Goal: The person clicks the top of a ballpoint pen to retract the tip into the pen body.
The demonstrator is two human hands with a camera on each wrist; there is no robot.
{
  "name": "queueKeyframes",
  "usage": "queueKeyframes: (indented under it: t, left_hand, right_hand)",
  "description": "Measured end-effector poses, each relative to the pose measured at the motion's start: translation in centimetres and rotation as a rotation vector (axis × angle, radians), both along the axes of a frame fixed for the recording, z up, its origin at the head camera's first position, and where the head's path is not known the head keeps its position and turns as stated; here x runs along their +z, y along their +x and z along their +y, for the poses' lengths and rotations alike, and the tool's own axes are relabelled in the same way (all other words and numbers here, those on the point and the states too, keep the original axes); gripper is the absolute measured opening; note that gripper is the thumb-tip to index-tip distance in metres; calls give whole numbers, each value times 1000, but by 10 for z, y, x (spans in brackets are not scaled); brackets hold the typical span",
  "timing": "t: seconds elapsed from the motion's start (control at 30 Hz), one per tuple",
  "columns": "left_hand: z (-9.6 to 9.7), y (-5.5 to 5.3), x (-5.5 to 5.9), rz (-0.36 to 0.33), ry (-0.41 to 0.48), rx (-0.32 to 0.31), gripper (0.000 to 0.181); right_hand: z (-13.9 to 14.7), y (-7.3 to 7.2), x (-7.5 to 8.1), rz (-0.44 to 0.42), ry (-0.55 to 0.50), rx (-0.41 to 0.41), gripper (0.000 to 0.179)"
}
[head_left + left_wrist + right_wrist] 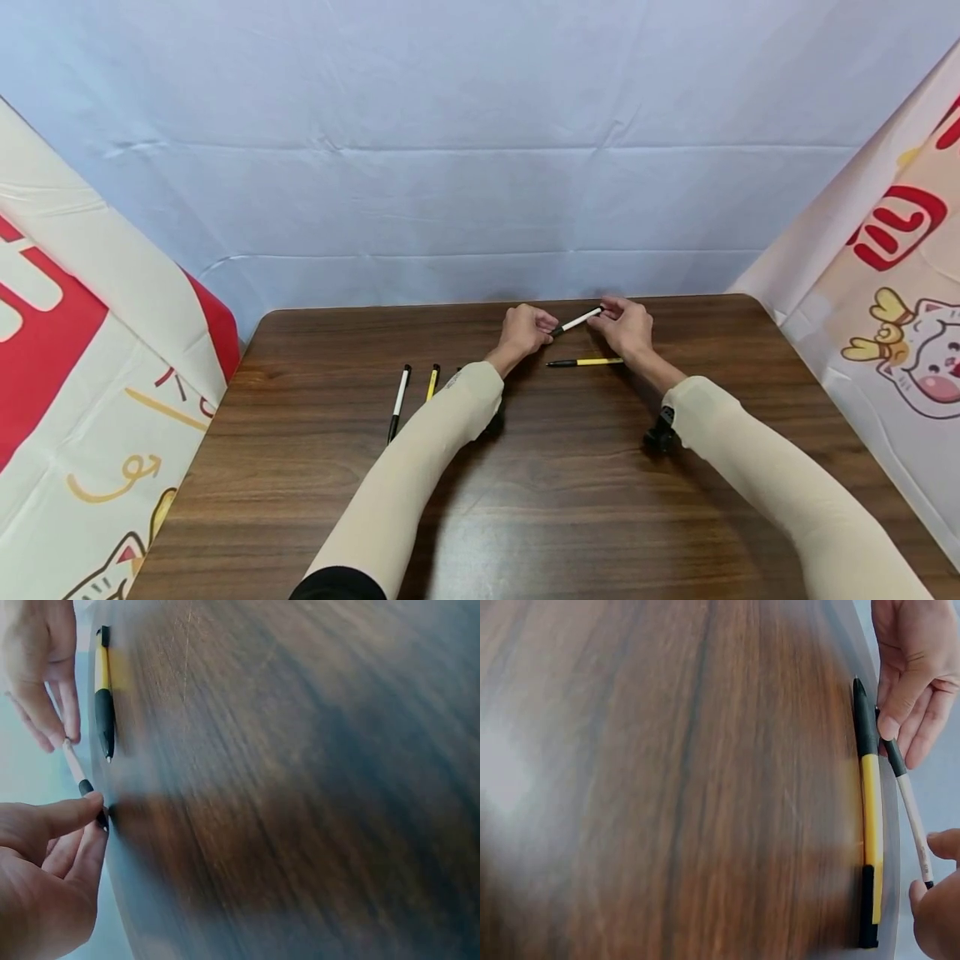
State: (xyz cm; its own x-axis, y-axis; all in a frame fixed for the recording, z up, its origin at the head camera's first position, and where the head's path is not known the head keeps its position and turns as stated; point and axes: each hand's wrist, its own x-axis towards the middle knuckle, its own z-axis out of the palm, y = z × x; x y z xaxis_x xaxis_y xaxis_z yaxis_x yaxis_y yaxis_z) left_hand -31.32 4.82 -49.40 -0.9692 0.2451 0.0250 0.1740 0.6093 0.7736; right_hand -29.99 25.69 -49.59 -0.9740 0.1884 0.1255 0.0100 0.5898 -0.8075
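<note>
A white pen (579, 320) with a black grip is held between both hands near the table's far edge. My left hand (523, 329) pinches its black tip end between thumb and fingers, as the left wrist view shows. At the other end, my right hand (628, 327) has thumb and fingertip on either side of the pen's small black end. A yellow pen (871, 802) with a black grip lies on the table just nearer than the held pen, its tip pointing left and its rear end by the right hand.
On the brown wooden table (300, 492), another white pen (401, 392) and another yellow pen (432, 382) lie to the left, partly behind the left sleeve (420, 467). A pale cloth (480, 183) hangs behind the far edge. Printed cloths hang on both sides.
</note>
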Motion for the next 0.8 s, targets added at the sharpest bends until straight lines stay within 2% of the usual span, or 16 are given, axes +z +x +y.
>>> queueKeyframes:
  t: [0.27, 0.47, 0.8]
  left_hand:
    - [0, 5, 7, -30, -8, 25, 22]
    - [1, 11, 11, -59, 70, 63, 23]
    - [2, 24, 18, -88, 176, 106, 26]
  right_hand:
    - [-11, -3, 4, 35, -101, -67, 49]
    - [-16, -7, 7, 59, -158, -78, 49]
    - [-20, -8, 14, 24, -246, -68, 48]
